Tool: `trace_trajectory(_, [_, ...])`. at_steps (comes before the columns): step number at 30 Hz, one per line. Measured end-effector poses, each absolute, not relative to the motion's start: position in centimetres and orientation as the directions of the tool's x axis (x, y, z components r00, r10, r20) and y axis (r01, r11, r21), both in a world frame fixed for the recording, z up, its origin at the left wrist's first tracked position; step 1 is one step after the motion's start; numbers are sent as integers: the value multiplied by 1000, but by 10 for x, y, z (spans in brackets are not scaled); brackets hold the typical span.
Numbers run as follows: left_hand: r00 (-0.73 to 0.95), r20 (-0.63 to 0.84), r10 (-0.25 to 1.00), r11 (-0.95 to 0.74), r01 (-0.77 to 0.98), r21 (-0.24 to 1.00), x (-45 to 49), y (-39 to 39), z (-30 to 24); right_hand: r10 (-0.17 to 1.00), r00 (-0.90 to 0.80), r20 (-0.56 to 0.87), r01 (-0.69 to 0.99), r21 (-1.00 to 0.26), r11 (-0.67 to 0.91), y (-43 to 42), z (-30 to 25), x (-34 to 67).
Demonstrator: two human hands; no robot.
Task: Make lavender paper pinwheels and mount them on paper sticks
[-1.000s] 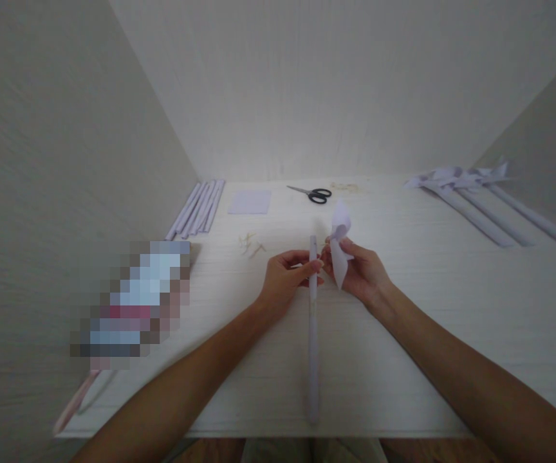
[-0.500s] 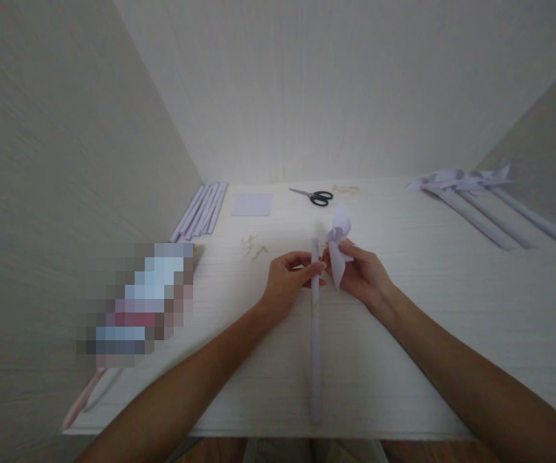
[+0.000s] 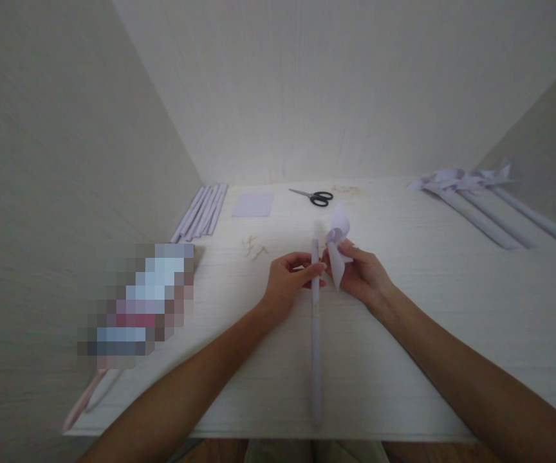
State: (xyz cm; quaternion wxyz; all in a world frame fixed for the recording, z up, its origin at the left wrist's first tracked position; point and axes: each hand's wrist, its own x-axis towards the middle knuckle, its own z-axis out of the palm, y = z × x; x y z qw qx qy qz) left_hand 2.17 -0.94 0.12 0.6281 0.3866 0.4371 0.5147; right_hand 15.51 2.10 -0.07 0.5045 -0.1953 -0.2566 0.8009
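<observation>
My left hand [image 3: 293, 280] pinches a pale lilac rolled paper tube [image 3: 316, 360] near its upper end, thumb in front and fingers behind. The tube stretches toward the table's near edge. In my right hand [image 3: 360, 270] is a folded paper pinwheel [image 3: 338, 233] of the same pale colour, gripped between thumb and fingers just right of the tube's top. The fingertips of both hands come close together between tube and pinwheel; what lies between them is too small to make out.
Black-handled scissors [image 3: 317, 197] lie at the back, beside a square lilac paper sheet [image 3: 252, 205]. Several paper tubes [image 3: 201, 211] rest at the back left, finished pinwheels on tubes [image 3: 475, 199] at the back right. Small tan pieces [image 3: 255, 247] lie left of centre. A pixelated object [image 3: 143, 302] sits left.
Almost nothing differs. Both hands keep their hold on the tube and the pinwheel, with only a very slight shift.
</observation>
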Motion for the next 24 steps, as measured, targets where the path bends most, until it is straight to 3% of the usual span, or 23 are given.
trace_trajectory(24, [114,-130,985,159,-305,939,20,-8,-4,916,-394,-78,-652,-678,-339,20,3,153])
